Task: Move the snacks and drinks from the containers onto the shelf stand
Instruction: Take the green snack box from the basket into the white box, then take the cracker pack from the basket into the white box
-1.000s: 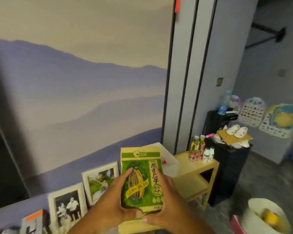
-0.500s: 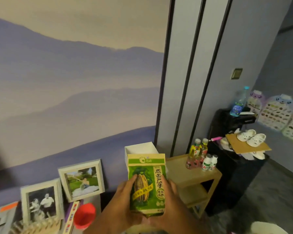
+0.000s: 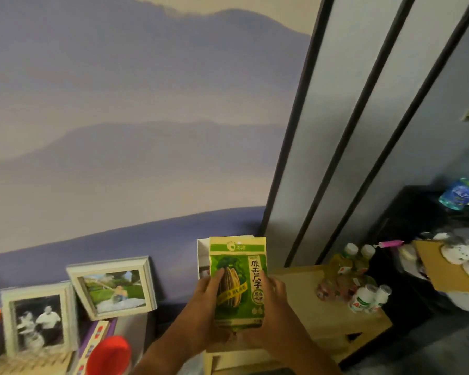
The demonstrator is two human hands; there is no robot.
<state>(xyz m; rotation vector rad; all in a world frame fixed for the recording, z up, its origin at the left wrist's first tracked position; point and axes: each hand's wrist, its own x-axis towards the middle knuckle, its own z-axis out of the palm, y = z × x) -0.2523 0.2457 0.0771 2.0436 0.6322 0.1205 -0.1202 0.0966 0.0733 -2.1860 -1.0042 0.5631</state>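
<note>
- Broadly, the wooden shelf stand (image 3: 333,315) fills the lower right, just beside the grey wall panels; its top is partly taken, with bare board on the near left side.
- Small drink bottles (image 3: 358,280) stand clustered at the right end of that top; two with white caps sit at the front, by the edge.
- A white box (image 3: 201,255) stands open behind the packet, against the wall.
- Held upright over the stand's left end is the green sunflower seed packet (image 3: 238,282), apparently clear of the top, though its base is hidden.
- It looks light and softly crinkly, loose seeds likely shifting inside, so the flat side edges near the bottom seem the best hold; squeezing the middle may buckle it.
- The left hand (image 3: 203,307) clasps the packet's left edge, thumb across the printed front.
- The right hand (image 3: 276,301) wraps the right edge and lower corner.
</note>
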